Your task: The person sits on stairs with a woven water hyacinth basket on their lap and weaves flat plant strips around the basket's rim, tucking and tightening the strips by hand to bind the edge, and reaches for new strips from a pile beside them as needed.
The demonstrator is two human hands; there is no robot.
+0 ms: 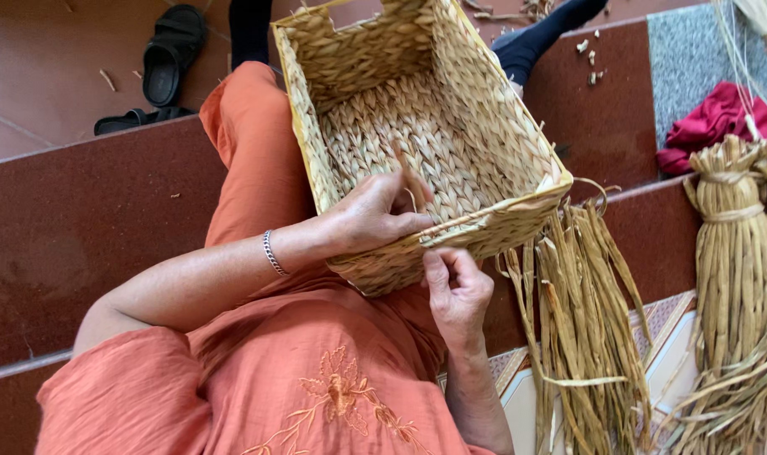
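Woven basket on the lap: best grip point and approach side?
Grip the woven basket by its stiff rim, probably at the handle notch in the far wall, coming from above through the open top. The near rim is taken: left hand inside, right hand outside, with loose straw strands trailing off the right corner.

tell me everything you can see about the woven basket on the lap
The woven basket is rectangular, plaited from pale straw-coloured dried fibre, with a handle cut-out in its far wall. It is empty and rests tilted on the person's orange-clad lap, its opening facing the camera. The left hand grips the near rim from inside; the right hand pinches it from below. Loose unwoven strands hang from its near right corner.
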